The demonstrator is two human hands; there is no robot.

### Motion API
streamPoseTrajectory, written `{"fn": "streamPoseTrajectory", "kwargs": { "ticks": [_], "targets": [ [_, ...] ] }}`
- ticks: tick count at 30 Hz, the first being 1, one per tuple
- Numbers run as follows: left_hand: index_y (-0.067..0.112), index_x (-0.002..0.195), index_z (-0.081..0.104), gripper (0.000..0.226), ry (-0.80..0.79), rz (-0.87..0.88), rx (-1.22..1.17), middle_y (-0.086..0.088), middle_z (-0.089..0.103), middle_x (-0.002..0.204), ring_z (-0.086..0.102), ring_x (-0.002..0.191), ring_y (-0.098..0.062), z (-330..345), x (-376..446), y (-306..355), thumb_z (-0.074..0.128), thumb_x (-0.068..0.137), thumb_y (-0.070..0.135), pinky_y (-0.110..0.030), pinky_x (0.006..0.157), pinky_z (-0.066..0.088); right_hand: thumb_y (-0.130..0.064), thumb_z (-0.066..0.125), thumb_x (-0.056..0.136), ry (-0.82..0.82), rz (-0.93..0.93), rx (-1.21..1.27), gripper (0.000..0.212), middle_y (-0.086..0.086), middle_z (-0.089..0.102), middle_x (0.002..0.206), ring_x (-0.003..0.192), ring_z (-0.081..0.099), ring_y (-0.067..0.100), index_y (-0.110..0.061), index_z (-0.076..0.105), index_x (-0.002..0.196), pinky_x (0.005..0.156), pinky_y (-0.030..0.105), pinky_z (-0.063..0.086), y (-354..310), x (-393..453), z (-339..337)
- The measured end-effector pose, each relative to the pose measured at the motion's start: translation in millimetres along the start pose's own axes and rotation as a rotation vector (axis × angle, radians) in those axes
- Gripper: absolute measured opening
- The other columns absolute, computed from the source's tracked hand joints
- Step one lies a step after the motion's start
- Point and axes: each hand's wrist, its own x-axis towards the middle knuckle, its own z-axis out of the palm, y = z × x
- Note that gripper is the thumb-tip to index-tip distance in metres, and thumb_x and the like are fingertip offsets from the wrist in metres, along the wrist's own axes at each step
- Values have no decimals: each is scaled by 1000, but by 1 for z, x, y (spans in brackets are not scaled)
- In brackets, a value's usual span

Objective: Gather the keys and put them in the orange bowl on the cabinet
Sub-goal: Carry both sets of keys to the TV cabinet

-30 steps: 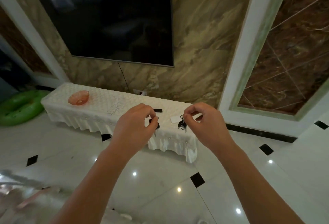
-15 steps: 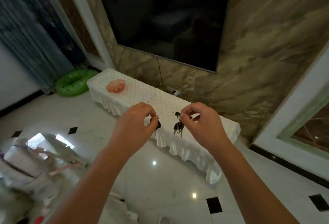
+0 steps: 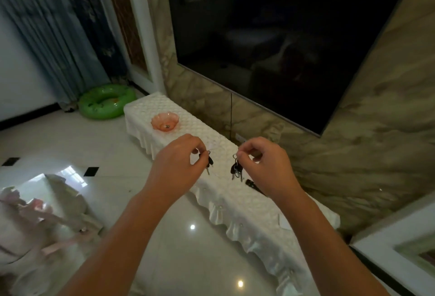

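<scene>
My left hand [image 3: 175, 160] pinches a small key with a black head [image 3: 209, 163] that dangles below my fingers. My right hand [image 3: 264, 165] pinches the ring of a key bunch [image 3: 236, 170] with several keys hanging down. Both hands are raised side by side over the low cabinet [image 3: 237, 201], which is draped in a white quilted cloth. The orange scalloped bowl [image 3: 164, 122] stands near the cabinet's far left end, up and left of my left hand, with a small metallic thing inside.
A dark remote-like object [image 3: 253, 185] lies on the cabinet under my right wrist, and a white card [image 3: 284, 221] lies further right. A big black TV [image 3: 282, 32] hangs above. A green swim ring [image 3: 107, 102] sits on the floor left. A glass table [image 3: 35, 213] is at lower left.
The view has swung left and closer to the cabinet, so the bowl now sits nearer my left hand. Both hands keep their hold on the keys.
</scene>
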Motion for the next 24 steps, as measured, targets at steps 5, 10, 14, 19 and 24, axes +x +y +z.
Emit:
{"fn": "streamPoseTrajectory", "kwargs": {
  "ticks": [5, 10, 14, 19, 24],
  "targets": [
    [27, 85, 63, 4, 57, -57, 7, 17, 62, 85, 59, 79, -3, -15, 29, -49, 65, 86, 30, -28, 67, 51, -26, 65, 90, -72, -17, 9, 6, -10, 66, 96, 88, 59, 2, -24, 70, 92, 80, 26, 53, -14, 55, 42],
    [25, 84, 64, 5, 81, -157, 33, 15, 63, 84, 62, 77, -6, -15, 58, -100, 65, 86, 30, -35, 69, 55, -28, 66, 88, -154, -77, 16, 2, -13, 66, 94, 88, 60, 2, -27, 68, 88, 80, 27, 54, -17, 116, 90],
    [23, 83, 65, 3, 96, -206, 73, 13, 63, 84, 62, 75, -7, -12, 93, -127, 66, 85, 26, -36, 69, 55, -29, 66, 87, -224, -130, 80, 2, -15, 65, 91, 86, 61, 1, -29, 67, 86, 78, 29, 55, -10, 172, 126],
    [23, 83, 65, 4, 157, -267, 116, 13, 62, 85, 62, 78, -4, -18, 146, -147, 64, 86, 26, -38, 71, 54, -26, 68, 86, -267, -175, 187, 6, -16, 66, 87, 83, 62, 2, -30, 68, 81, 77, 32, 56, -11, 249, 150],
    [25, 84, 66, 4, 242, -327, 177, 13, 63, 85, 63, 78, -5, -28, 183, -171, 64, 85, 28, -38, 68, 56, -21, 70, 85, -339, -283, 261, 10, -13, 66, 84, 78, 64, 7, -26, 67, 77, 71, 26, 54, -30, 312, 178]
  ]
}}
